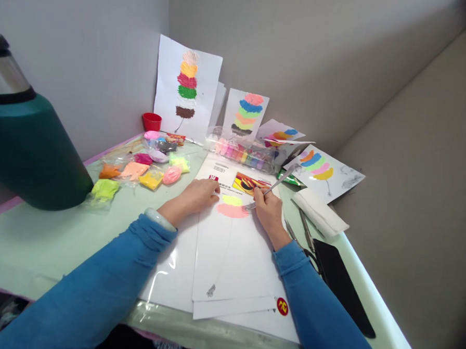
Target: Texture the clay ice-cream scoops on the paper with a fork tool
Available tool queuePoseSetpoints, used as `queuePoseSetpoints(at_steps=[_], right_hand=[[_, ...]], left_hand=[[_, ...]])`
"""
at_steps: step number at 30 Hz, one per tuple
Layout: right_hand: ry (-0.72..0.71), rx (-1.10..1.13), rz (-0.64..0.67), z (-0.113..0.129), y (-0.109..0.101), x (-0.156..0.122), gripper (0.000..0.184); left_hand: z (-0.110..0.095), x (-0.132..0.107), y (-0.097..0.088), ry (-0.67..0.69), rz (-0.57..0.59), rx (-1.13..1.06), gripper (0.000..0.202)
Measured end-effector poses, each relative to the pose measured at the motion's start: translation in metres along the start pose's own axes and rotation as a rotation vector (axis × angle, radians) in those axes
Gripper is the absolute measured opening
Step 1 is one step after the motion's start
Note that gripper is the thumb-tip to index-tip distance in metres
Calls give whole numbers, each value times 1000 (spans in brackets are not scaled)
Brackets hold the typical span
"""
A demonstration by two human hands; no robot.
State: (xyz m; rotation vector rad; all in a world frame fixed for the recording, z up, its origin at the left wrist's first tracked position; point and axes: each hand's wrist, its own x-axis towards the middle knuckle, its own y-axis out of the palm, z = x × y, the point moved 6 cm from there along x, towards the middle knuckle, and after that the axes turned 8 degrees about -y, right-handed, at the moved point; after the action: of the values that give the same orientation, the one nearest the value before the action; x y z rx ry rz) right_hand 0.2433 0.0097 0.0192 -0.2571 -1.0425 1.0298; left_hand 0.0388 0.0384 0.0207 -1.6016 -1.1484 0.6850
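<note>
A white sheet of paper [221, 247] lies before me with a thin pencil line and a small dark sketch near its bottom. On it are a flat pink clay patch [233, 211] and a yellow patch [231, 200] just above. My right hand [268, 210] grips a metal fork [273, 186], tines down at the pink patch's right end, handle pointing up and right. My left hand [200, 194] rests at the sheet's upper left edge, fingers loosely apart with nothing seen in them.
Clay packets [151, 179] and a teal bottle [35, 148] stand left. Behind are a red cup [152, 121], a clear clay box [244, 153] and finished pictures [188, 89]. At right lie folded tissue [320, 213], scissors [310, 259] and a black phone-like slab [342, 287].
</note>
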Motion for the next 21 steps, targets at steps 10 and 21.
queuePoseSetpoints(at_steps=[10,21], right_hand=[[-5,-45,17,2,0,0,38],[-59,114,71,8,4,-2,39]], left_hand=[[0,0,0,14,-10,-4,24],[-2,0,0,14,-13,6,25]])
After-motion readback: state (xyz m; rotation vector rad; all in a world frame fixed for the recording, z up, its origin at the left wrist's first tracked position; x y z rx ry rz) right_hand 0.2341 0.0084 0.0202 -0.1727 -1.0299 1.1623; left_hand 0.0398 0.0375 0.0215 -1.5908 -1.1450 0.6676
